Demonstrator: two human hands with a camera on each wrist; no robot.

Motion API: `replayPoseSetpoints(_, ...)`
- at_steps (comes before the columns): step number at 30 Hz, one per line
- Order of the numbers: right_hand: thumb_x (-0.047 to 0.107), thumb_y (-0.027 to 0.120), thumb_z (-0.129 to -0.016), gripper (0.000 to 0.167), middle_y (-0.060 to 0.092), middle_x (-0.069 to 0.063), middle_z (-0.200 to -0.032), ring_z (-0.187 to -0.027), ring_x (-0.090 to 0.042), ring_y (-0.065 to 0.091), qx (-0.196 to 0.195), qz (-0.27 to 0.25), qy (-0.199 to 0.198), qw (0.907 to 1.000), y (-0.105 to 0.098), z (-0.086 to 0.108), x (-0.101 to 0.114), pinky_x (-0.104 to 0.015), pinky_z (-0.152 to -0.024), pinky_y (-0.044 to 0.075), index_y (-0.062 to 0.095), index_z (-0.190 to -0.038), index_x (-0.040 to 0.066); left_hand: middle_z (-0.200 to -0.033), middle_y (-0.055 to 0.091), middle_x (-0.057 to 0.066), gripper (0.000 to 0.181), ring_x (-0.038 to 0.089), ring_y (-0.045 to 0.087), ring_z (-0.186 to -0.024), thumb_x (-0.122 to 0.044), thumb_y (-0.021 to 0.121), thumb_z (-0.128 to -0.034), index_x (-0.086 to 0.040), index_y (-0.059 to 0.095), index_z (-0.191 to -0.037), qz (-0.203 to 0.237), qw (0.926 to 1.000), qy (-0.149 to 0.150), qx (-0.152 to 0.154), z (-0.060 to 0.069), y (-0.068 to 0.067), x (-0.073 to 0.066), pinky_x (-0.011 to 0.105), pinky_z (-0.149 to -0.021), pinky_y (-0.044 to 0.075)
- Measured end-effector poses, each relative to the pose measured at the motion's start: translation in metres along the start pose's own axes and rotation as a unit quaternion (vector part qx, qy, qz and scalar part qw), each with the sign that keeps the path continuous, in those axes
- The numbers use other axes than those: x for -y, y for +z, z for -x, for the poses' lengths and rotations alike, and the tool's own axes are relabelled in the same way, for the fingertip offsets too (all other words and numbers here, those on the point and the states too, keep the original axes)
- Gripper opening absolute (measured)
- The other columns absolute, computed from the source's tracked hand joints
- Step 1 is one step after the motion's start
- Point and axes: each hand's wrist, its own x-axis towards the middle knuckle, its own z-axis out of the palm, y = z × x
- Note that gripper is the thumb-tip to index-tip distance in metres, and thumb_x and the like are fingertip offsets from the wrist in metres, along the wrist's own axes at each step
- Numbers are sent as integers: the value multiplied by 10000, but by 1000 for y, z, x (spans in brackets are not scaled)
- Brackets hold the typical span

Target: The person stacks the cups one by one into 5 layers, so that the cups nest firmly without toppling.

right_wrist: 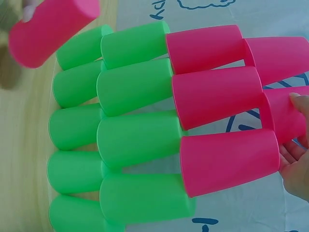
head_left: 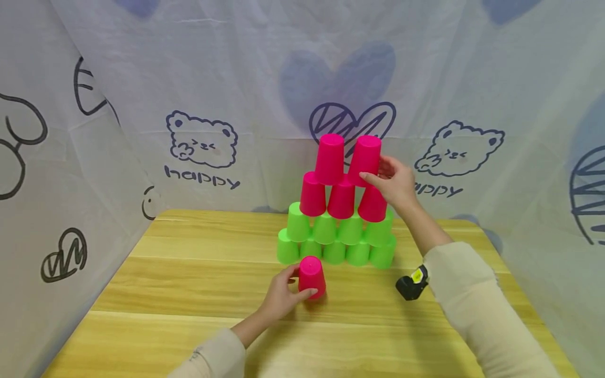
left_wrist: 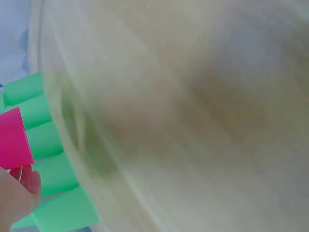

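A pyramid of upside-down cups stands toward the back of the table, with two rows of green cups (head_left: 324, 230) below and pink cups (head_left: 341, 198) above. On its top row, my right hand (head_left: 394, 181) grips the right-hand pink cup (head_left: 365, 160), beside another pink cup (head_left: 330, 159). In the right wrist view that gripped cup (right_wrist: 285, 116) rests on the row of three pink cups. In front of the pyramid, my left hand (head_left: 282, 294) holds a single upside-down pink cup (head_left: 312, 277) between thumb and fingers. The left wrist view shows this cup (left_wrist: 13, 140) before the green ones.
The wooden table (head_left: 189, 273) spreads to the left and front of the pyramid. Behind it hangs a white cloth (head_left: 264, 115) with hearts and bear drawings. A black device with a yellow label (head_left: 412, 283) is by the right sleeve.
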Motion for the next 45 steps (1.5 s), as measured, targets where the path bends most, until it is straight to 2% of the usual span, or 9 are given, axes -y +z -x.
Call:
replayPoseSetpoints(6,170,687,-836,592,559,-179,-1279,-1156,-291,543,-52,15,22,10000,1,0,-2,-373,-1006,455,445,-1359,31,-1071,655,126,518,278,596,-988,-115,779,-727,10,568,-1183,0,9998,-34,-181,-11,-12,-12,508,-843,492)
replayPoseSetpoints(14,177,680,-841,596,548,-184,-1289,-1167,-297,532,-79,-3,28,10000,1,2,-3,-376,-1018,443,436,-1364,29,-1045,666,132,480,287,613,-973,-127,770,-742,-3,578,-1164,33,9996,-53,-267,-27,-26,-29,493,-829,508)
replayPoseSetpoints(20,178,682,-839,598,547,-183,-1290,-1168,-295,531,-64,-54,29,10000,1,2,-3,-374,-1016,446,437,-1363,28,-1035,667,152,472,293,619,-971,-130,766,-748,10,575,-1156,-3,9992,-49,-392,-41,-37,-45,438,-823,525)
replayPoseSetpoints(28,172,679,-841,593,551,-177,-1287,-1164,-293,533,-84,-49,9,10000,1,1,-5,-378,-1014,446,437,-1363,32,-1056,657,164,463,293,613,-990,-140,756,-760,9,566,-1155,65,9991,-162,-395,-55,-49,-64,440,-860,523)
replayPoseSetpoints(35,170,684,-837,597,551,-180,-1286,-1162,-295,537,-71,-62,-8,10000,2,0,-5,-379,-1012,449,438,-1363,30,-1086,644,171,478,295,604,-1014,-141,750,-765,5,548,-1173,25,9994,61,-343,-68,-58,-85,443,-875,516)
replayPoseSetpoints(40,172,687,-835,596,551,-185,-1283,-1162,-299,535,-65,-64,-3,10000,1,0,-4,-379,-1013,448,442,-1358,24,-1103,638,152,485,275,598,-1025,-162,749,-768,-7,546,-1180,-85,9994,102,-316,-76,-63,-98,388,-869,523)
replayPoseSetpoints(45,177,687,-836,606,547,-189,-1287,-1167,-302,531,-37,-103,-5,9999,1,1,-2,-379,-1015,445,433,-1364,21,-1100,644,162,487,279,603,-1023,-173,749,-769,0,549,-1178,-138,9990,231,-351,-81,-67,-111,394,-861,526)
